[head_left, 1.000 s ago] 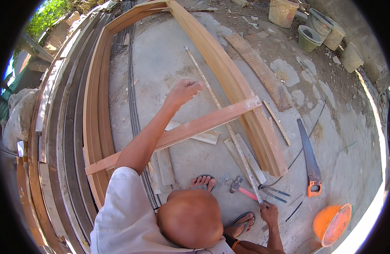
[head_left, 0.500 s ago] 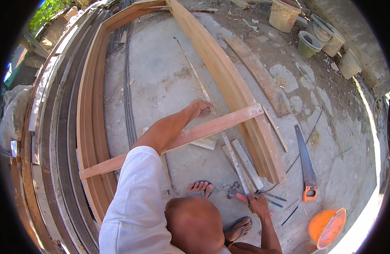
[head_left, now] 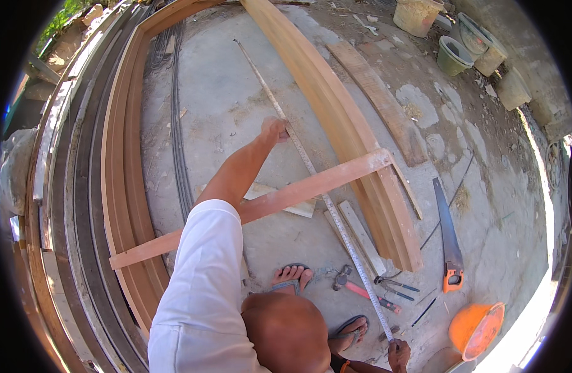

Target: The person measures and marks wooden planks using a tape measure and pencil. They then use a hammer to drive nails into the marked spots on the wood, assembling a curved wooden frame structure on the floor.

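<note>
A long measuring tape (head_left: pixel 311 166) stretches from the far floor inside the wooden frame (head_left: pixel 342 112), passing at the pinkish crosspiece (head_left: pixel 298 194), down to my right side. My left hand (head_left: pixel 274 128), reaching out past the crosspiece, is closed on the tape's blade. Low at the right, my right hand (head_left: pixel 398 355) grips the near end of the tape; what lies inside its fingers is hidden. Beside the tape near my feet lie a hammer (head_left: pixel 364 288) with a red handle and a pair of pincers (head_left: pixel 398 285).
A handsaw (head_left: pixel 448 236) with an orange handle and an orange bowl-like container (head_left: pixel 475 331) lie at the right. Wood offcuts (head_left: pixel 362 239) rest by the frame's near end. Long planks (head_left: pixel 81 168) are stacked at the left. Several buckets (head_left: pixel 453 56) stand far right.
My right hand has drawn back toward me, uncovering the hammer and pincers, and more tape shows. My left hand has moved farther away and slightly left along the tape.
</note>
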`<state>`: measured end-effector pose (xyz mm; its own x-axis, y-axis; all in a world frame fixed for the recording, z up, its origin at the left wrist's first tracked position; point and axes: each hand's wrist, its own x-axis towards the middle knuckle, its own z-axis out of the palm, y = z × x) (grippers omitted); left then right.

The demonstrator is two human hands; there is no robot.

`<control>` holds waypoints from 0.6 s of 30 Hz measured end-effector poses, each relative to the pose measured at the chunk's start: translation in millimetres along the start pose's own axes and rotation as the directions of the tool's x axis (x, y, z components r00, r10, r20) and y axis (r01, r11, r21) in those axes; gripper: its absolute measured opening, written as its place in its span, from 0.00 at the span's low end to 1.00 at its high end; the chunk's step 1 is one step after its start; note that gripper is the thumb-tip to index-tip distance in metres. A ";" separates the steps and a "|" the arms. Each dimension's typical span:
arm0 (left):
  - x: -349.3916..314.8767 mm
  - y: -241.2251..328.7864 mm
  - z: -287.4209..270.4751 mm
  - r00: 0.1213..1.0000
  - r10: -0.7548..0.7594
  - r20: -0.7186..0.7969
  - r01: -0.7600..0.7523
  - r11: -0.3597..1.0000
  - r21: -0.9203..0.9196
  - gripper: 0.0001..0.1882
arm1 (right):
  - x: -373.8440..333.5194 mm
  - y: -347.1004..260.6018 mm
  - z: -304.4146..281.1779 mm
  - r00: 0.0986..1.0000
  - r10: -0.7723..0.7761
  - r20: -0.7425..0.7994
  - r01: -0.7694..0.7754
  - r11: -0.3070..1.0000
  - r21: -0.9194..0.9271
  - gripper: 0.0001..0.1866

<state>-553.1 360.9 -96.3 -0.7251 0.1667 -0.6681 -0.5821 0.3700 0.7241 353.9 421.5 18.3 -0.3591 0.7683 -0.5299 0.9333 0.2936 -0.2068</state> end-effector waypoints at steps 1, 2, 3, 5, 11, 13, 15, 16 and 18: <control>-2.6 -6.1 7.5 0.999 -0.015 0.033 0.015 1.000 0.005 0.11 | 6.6 -10.8 7.1 0.997 -0.048 -0.061 0.047 0.999 -0.005 0.16; -8.8 -14.0 19.3 0.998 -0.027 0.064 0.026 1.000 0.010 0.11 | 15.6 -30.3 10.1 0.997 -0.040 -0.071 0.040 0.999 -0.004 0.16; -15.0 -23.5 25.1 0.996 -0.040 0.086 0.039 0.999 0.014 0.10 | 27.4 -56.8 11.7 0.996 -0.039 -0.074 0.039 0.999 -0.004 0.15; -32.2 -37.2 36.3 0.973 -0.094 0.212 0.083 0.995 0.062 0.11 | 51.7 -105.8 16.2 0.997 -0.046 -0.069 0.049 0.998 0.044 0.16; -85.4 -58.1 51.3 0.932 -0.140 0.336 0.083 0.980 0.179 0.13 | 107.9 -238.3 10.8 0.993 -0.083 0.082 0.070 0.985 0.157 0.22; -88.4 -51.6 51.2 0.948 -0.111 0.299 0.064 0.985 0.163 0.13 | 105.6 -235.6 10.8 0.991 -0.095 0.097 0.075 0.979 0.191 0.23; -74.0 -55.7 41.6 0.962 -0.058 0.266 0.021 0.990 0.139 0.13 | 96.8 -218.3 15.6 0.986 -0.145 0.080 0.126 0.969 0.210 0.24; -62.3 -54.8 37.4 0.970 -0.046 0.238 0.015 0.991 0.131 0.12 | 87.6 -193.3 15.8 0.982 -0.183 0.052 0.169 0.963 0.208 0.23; -33.7 -36.5 24.3 0.985 -0.020 0.173 0.000 0.993 0.118 0.12 | 69.0 -135.4 11.5 0.984 -0.074 0.164 0.068 0.997 0.046 0.22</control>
<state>-498.5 364.1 -104.4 -0.6384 0.3150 -0.7023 -0.5343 0.4755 0.6989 202.6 428.2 0.3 -0.4229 0.6406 -0.6409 0.9058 0.3185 -0.2794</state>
